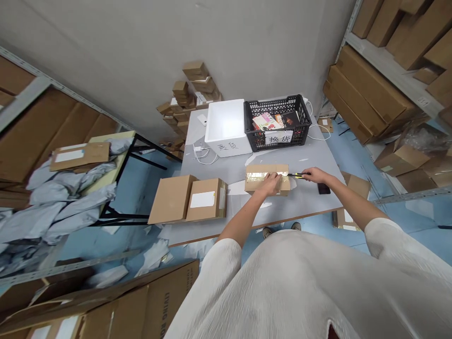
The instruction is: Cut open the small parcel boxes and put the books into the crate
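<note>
A taped cardboard box (254,177) lies on the grey table in front of me. My left hand (270,183) rests on its top, fingers spread over the shiny clear tape, not wrapped round the box. In my right hand (313,174) is a yellow and black box cutter (297,176), held just off the box's right side. Its tip reaches to the box's right end, near the tape seam; whether the blade touches the tape I cannot tell. A dark phone-like object (323,188) lies below my right hand.
Two cardboard boxes (172,197) stand on the table's left. Behind are a white bin (229,141) and a black crate (277,139) with books. White cables (208,160) trail over the grey table (197,165). Grey parcels (74,188) cover a side table; loaded shelves flank me.
</note>
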Action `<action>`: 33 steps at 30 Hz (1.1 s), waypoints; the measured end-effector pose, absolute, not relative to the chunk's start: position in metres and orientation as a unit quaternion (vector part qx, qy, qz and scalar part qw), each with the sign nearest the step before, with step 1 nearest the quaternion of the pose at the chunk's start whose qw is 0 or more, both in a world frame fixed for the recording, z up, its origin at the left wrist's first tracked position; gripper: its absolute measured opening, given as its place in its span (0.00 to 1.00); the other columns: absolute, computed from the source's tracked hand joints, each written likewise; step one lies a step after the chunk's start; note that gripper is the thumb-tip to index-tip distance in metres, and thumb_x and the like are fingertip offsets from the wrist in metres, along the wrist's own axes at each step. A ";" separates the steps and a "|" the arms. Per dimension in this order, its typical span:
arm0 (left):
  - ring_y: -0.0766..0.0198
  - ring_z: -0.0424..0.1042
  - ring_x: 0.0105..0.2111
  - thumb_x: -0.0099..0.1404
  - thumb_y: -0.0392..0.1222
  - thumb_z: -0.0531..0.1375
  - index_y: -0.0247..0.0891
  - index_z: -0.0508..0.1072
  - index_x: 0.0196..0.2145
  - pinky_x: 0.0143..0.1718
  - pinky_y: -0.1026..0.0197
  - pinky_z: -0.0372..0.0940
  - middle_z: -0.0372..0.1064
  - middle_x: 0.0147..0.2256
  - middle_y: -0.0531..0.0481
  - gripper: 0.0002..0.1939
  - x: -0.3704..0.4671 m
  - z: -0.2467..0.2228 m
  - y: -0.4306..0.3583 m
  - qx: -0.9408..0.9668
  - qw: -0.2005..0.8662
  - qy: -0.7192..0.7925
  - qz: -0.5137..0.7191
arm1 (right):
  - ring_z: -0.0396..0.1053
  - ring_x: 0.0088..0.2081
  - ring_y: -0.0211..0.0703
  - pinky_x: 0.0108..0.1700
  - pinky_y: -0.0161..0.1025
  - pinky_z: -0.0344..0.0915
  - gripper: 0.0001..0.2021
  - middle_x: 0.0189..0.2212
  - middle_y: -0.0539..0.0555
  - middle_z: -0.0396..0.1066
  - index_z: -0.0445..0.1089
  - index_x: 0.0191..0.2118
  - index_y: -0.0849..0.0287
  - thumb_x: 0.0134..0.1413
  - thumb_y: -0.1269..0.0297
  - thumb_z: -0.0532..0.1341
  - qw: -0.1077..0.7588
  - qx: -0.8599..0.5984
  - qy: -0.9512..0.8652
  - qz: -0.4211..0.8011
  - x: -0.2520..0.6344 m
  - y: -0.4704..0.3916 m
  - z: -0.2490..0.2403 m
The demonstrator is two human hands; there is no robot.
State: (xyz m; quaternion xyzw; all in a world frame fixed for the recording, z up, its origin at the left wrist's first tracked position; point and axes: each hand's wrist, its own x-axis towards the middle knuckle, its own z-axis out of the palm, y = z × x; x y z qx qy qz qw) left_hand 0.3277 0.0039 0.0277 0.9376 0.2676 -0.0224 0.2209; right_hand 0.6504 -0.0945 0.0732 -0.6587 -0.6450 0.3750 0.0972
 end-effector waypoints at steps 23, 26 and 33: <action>0.42 0.68 0.66 0.69 0.48 0.69 0.48 0.62 0.72 0.72 0.42 0.58 0.64 0.65 0.40 0.38 0.354 0.055 -0.021 0.904 0.264 0.336 0.014 | 0.72 0.27 0.42 0.34 0.37 0.68 0.25 0.23 0.51 0.76 0.76 0.31 0.56 0.54 0.36 0.71 0.142 -0.618 -0.542 0.551 0.654 -0.117 0.086; 0.41 0.64 0.69 0.72 0.49 0.65 0.45 0.56 0.76 0.71 0.43 0.59 0.58 0.72 0.36 0.40 0.357 0.058 -0.025 0.899 0.269 0.343 0.033 | 0.74 0.28 0.42 0.35 0.37 0.69 0.23 0.27 0.53 0.79 0.74 0.34 0.56 0.59 0.39 0.70 0.180 -0.669 -0.509 0.510 0.659 -0.121 0.090; 0.47 0.58 0.74 0.79 0.40 0.50 0.48 0.54 0.78 0.72 0.39 0.58 0.58 0.75 0.38 0.33 0.355 0.055 -0.011 0.871 0.206 0.435 0.101 | 0.76 0.35 0.45 0.41 0.38 0.72 0.21 0.35 0.55 0.82 0.77 0.45 0.56 0.70 0.42 0.60 0.250 -0.683 -0.528 0.439 0.657 -0.126 0.084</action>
